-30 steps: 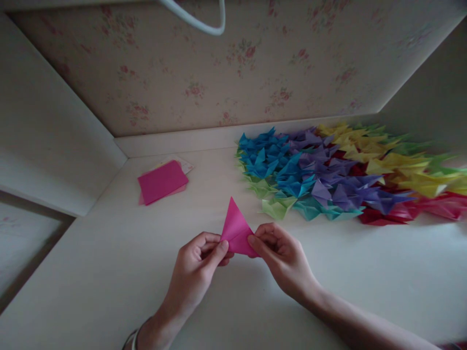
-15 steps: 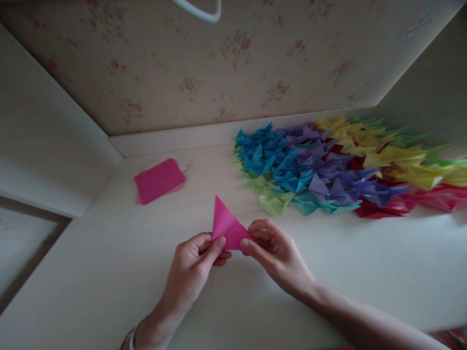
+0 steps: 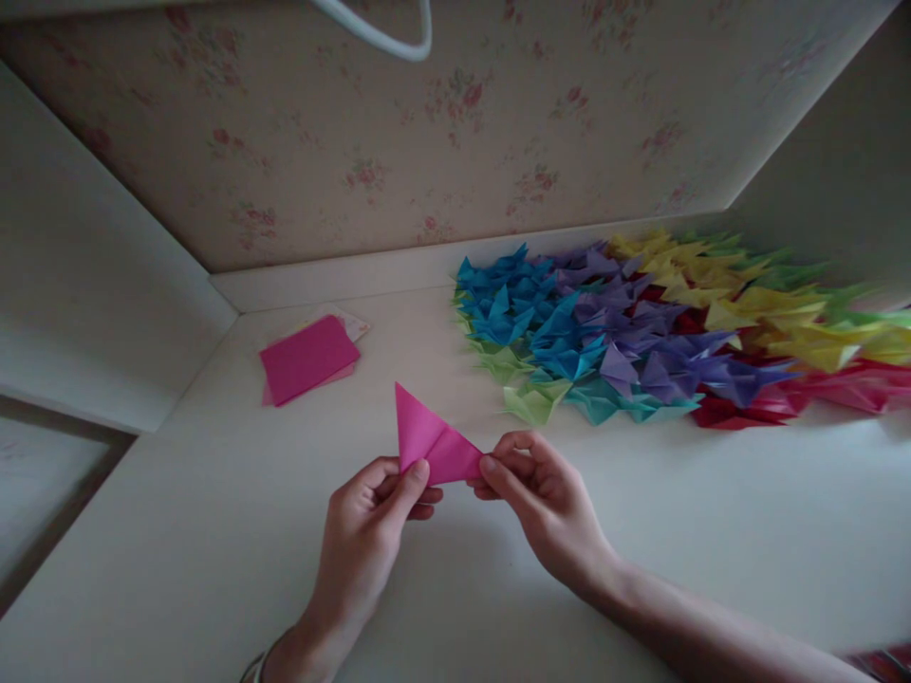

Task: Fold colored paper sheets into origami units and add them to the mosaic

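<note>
A pink sheet of origami paper (image 3: 434,444), folded into a triangle with a crease down its middle, is held up between my two hands above the white table. My left hand (image 3: 377,498) pinches its lower left part, thumb in front and fingers behind. At the right corner, my right hand (image 3: 537,489) grips the paper between thumb and fingertips. One point of the triangle stands up at the upper left. The fingers behind the paper are partly hidden.
On the white table (image 3: 213,531), a stack of magenta paper (image 3: 309,360) lies at the back left. Many folded paper cranes (image 3: 569,313) in blue, purple, yellow, green and red cover the back right. A floral wall (image 3: 399,142) rises behind, with a white cable (image 3: 384,38) at the top.
My left hand has shifted slightly left with the paper. The right hand's thumb has moved to the triangle's right corner, and the paper looks tilted a little differently.
</note>
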A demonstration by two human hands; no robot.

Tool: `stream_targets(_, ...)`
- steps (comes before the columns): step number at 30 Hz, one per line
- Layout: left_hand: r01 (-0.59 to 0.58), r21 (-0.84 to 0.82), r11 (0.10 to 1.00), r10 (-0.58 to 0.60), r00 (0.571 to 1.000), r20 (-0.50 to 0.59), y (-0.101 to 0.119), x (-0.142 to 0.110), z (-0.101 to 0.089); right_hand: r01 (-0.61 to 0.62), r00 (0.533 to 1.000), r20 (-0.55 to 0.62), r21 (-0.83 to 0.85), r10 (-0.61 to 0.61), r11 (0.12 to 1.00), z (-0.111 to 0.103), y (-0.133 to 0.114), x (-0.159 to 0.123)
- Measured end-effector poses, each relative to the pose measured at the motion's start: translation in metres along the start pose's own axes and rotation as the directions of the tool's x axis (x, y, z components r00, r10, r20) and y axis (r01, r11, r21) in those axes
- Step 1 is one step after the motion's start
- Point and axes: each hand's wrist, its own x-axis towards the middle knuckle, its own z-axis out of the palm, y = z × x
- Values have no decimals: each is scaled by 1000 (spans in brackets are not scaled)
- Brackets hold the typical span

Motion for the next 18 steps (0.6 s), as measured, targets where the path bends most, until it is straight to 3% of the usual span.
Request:
stream_targets(8,-41,64,997,43,998,-35,-3,-2,-2,10,998,55,-65,-6,998,-3,2,-1)
stream_targets(14,-118,200,973,106,992,69,1,-8,0,-142,978,152,-10,142,990,0,0,1)
stream_targets(18,-128,221,967,104,988,116,2,-11,2,-199,968,149,-42,203,979,1,-1,3)
